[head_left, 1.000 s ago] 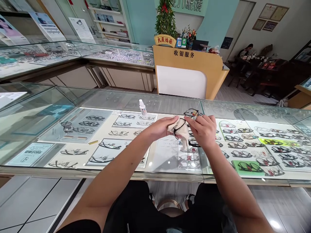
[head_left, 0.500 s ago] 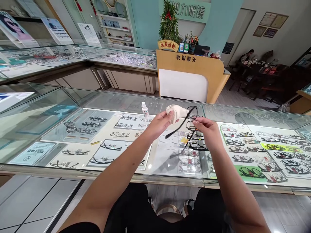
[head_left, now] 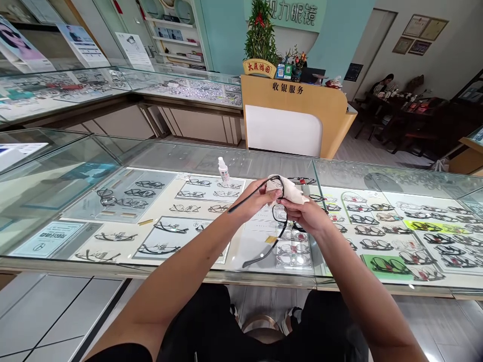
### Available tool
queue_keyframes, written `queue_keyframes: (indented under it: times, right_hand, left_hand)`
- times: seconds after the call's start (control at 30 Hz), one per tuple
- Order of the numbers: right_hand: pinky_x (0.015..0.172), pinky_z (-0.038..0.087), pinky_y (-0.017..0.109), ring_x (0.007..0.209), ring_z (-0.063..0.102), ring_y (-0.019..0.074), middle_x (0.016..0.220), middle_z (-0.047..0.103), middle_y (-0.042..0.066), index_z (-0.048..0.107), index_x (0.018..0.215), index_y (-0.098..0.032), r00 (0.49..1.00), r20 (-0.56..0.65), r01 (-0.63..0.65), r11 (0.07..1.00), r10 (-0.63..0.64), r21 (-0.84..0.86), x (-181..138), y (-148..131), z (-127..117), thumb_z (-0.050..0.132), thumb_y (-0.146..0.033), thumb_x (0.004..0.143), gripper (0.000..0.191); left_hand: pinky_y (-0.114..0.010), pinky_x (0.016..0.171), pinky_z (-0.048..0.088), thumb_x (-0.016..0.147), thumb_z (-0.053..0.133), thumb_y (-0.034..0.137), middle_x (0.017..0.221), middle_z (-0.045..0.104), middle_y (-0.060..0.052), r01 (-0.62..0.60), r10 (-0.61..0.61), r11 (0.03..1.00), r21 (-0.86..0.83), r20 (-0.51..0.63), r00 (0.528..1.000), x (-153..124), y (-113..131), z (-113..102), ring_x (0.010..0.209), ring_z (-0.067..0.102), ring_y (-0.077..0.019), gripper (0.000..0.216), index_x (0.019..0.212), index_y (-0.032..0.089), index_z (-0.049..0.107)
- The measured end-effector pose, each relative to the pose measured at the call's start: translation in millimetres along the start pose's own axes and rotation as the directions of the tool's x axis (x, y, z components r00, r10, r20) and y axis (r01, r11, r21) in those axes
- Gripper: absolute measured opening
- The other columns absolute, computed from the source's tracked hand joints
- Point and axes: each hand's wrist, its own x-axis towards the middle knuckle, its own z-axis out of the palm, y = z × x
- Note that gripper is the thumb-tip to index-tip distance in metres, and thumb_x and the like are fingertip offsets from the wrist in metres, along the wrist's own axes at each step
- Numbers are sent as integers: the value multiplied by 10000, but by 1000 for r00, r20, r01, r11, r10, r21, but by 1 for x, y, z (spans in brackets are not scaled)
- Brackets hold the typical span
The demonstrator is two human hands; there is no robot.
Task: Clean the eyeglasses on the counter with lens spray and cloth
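A pair of black-framed eyeglasses (head_left: 286, 227) is held above the glass counter, its arms unfolded toward me. My left hand (head_left: 258, 199) is closed on a whitish cloth (head_left: 293, 192), with the thumb pressed at one lens. The cloth lies behind and around that lens. My right hand (head_left: 306, 213) pinches the frame near the bridge, and the cloth's loose end hangs over its fingers. The second lens shows below the fingers. On the counter beyond my left hand stands a small white bottle (head_left: 224, 171), upright and capped.
The glass display counter (head_left: 241, 275) holds rows of eyeglasses under its top, including some on a green card (head_left: 385, 266). Behind it stands a wooden cashier desk (head_left: 339, 120) with a plant (head_left: 260, 37). A person (head_left: 384, 84) sits at the far right.
My hands have come together. The eyeglasses have turned and moved left, and the cloth now wraps one lens. My left hand has lowered slightly. The bottle stays on the counter.
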Motion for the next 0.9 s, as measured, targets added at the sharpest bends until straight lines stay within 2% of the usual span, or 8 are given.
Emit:
queue_keyframes:
  times: [0.27,0.37,0.43,0.5,0.57,0.63,0.73,0.9]
  right_hand:
    - [572,138,287,588,191,60,654,408,-84,729,833,-176,1000,6,-20,1000,20,4,2,6,3,1058,-422,575,485]
    - [570,155,282,590,182,64,650,390,-91,730,837,-178,1000,22,-16,1000,16,15,3,9,2,1050,-413,594,466]
    - [568,174,278,584,175,65,633,350,-104,717,826,-180,999,27,-30,999,29,24,4,9,0,1044,-424,598,468]
    - [569,198,271,577,173,67,612,278,-120,690,792,-184,998,32,-61,997,60,38,4,8,-3,1043,-442,593,480]
    - [571,207,267,576,167,70,609,228,-126,650,745,-193,995,45,-93,995,90,49,4,7,-6,1045,-441,593,491]
    - [568,193,269,579,159,72,608,216,-124,607,700,-200,992,64,-108,993,105,54,5,6,-9,1046,-419,603,500]
    - [564,154,274,581,145,69,603,232,-122,637,721,-186,991,81,-114,992,109,55,5,6,-10,1050,-389,602,475]
    - [563,152,276,574,175,61,608,260,-116,694,783,-165,992,92,-97,993,91,62,5,7,-7,1045,-374,608,444]
  left_hand:
    - [-299,797,482,728,927,661,865,714,-36,-1,1,1000,-2,-110,994,-1,0,10,814,620,-164,579,909,153,715]
    - [-284,726,451,740,878,741,799,672,-22,17,-14,1000,16,-152,988,0,3,9,751,572,-148,626,869,157,693]
    - [-275,645,391,785,841,746,724,600,1,37,-31,997,61,-95,995,0,5,3,673,495,-126,606,808,171,650]
    - [-274,601,345,811,853,686,676,536,21,31,-34,994,107,19,999,1,9,-4,630,438,-114,559,770,185,607]
    - [-272,588,337,787,907,600,673,528,26,12,-28,991,130,121,992,2,12,-11,623,431,-112,512,781,191,600]
    - [-264,584,348,735,960,529,701,564,21,9,-30,992,129,163,986,3,15,-14,629,447,-109,487,832,184,630]
    - [-255,573,357,667,1000,492,726,612,16,24,-38,993,113,118,992,3,16,-10,626,468,-104,512,872,173,656]
    - [-259,586,362,634,994,591,713,620,15,-15,25,992,129,-78,997,2,9,4,647,496,-115,563,851,169,691]
